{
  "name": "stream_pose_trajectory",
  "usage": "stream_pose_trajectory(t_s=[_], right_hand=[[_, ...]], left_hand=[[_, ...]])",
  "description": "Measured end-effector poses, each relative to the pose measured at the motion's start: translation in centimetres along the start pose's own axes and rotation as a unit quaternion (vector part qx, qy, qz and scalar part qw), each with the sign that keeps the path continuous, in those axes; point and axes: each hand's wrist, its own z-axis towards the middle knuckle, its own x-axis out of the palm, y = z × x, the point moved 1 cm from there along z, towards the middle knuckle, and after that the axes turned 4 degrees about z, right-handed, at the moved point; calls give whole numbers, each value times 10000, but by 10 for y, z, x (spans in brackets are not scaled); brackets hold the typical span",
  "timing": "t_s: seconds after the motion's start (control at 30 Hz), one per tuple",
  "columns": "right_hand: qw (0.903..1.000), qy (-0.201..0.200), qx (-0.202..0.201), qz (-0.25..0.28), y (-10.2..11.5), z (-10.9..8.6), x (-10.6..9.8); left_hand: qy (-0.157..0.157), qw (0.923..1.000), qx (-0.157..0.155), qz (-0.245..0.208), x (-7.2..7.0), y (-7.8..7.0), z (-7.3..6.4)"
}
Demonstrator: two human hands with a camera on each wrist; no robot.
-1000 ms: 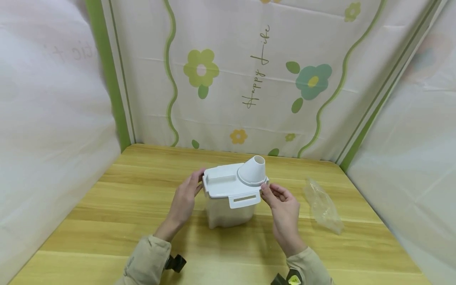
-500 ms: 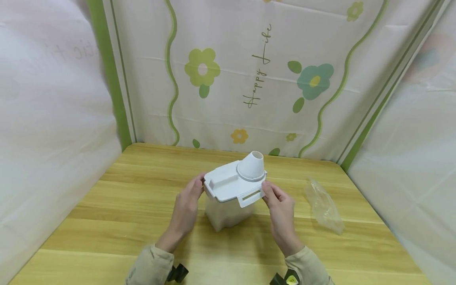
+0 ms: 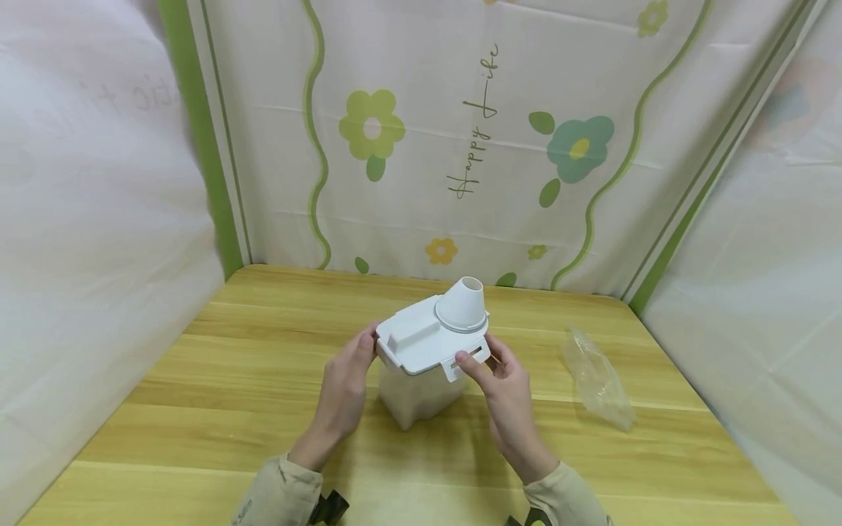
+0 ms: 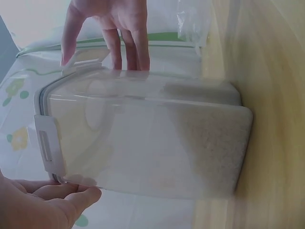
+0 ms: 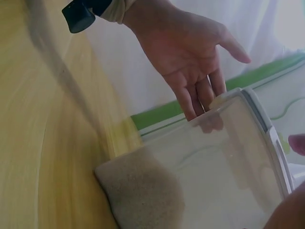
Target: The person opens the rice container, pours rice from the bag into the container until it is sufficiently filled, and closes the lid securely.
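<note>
A clear storage container has a white lid with a raised handle and a cone-shaped spout. Grain-like contents fill its lower part. My left hand touches the left end, its fingers straight against the wall and its thumb apart in the right wrist view. With the thumb of my right hand I press on the slotted near-side lid latch, which sticks out. The other right fingers lie straight along the right end of the container. Another latch lies along the wall at the left end.
A crumpled clear plastic bag lies on the wooden table, right of the container. Flower-printed cloth hangs along the table's back edge, with pale cloth at both sides.
The container has turned so that its left end comes nearer me. My right thumb has moved leftward from the latch's right end onto its middle. My left hand stays at the left end.
</note>
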Motion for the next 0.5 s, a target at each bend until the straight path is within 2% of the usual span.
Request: stream_pose_trajectory(t_s=[0.17, 0.37, 0.5], right_hand=[[9997, 132, -56, -185, -3, 4, -1], [9978, 167, 182, -609, -2, 11, -7], [9979, 124, 393, -498, 0, 12, -7]], left_hand=[[-34, 10000, -23, 25, 3, -1, -4], [-99, 9999, -39, 28, 6, -3, -9], [-235, 9995, 53, 188, 8, -5, -14]])
